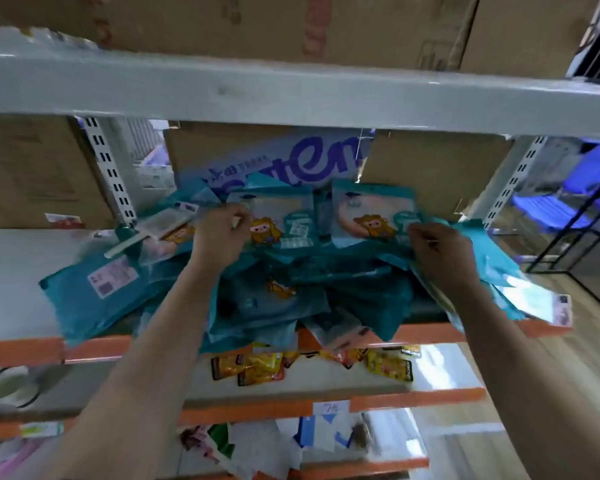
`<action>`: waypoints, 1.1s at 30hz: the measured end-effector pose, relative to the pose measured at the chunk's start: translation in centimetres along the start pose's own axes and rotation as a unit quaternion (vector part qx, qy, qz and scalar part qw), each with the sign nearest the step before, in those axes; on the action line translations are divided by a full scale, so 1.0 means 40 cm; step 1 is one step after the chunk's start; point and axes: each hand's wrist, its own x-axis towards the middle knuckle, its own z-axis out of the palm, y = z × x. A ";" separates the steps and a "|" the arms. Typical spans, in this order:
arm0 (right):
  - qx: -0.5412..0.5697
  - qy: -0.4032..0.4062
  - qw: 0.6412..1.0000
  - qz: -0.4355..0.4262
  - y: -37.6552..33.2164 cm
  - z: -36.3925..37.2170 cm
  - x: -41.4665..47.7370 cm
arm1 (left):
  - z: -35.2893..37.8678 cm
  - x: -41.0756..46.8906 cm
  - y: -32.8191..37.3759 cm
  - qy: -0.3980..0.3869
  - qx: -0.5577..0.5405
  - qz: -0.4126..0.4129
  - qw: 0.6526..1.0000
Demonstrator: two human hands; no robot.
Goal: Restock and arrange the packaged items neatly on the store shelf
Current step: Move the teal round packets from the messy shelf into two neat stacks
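The left packet (281,220) and the right packet (368,213) are standing on end against the printed cardboard box (257,150), long sides upright, with the pile of teal packets (291,299) lying jumbled in front of that box. The left hand (220,235) is curling its fingers round the left packet's outer edge and the right hand (440,258) is pinching what looks like the right packet's outer edge, so each packet is sitting inward of its nearer hand.

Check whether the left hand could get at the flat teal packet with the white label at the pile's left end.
Probably yes: the flat packet lies mostly uncovered, to the left of the left hand, though its fingers grip an upright packet and would need to release it.
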 end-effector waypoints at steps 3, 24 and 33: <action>-0.026 -0.030 0.999 0.003 0.043 0.023 0.065 | 0.031 0.045 -0.017 0.014 0.054 0.000 0.998; 0.220 -0.143 0.929 0.262 0.143 0.067 0.199 | 0.018 0.116 -0.044 -0.063 -0.088 -0.269 0.957; 0.305 -0.074 0.923 0.223 0.126 0.080 0.158 | -0.005 0.052 -0.043 0.055 -0.121 -0.259 0.957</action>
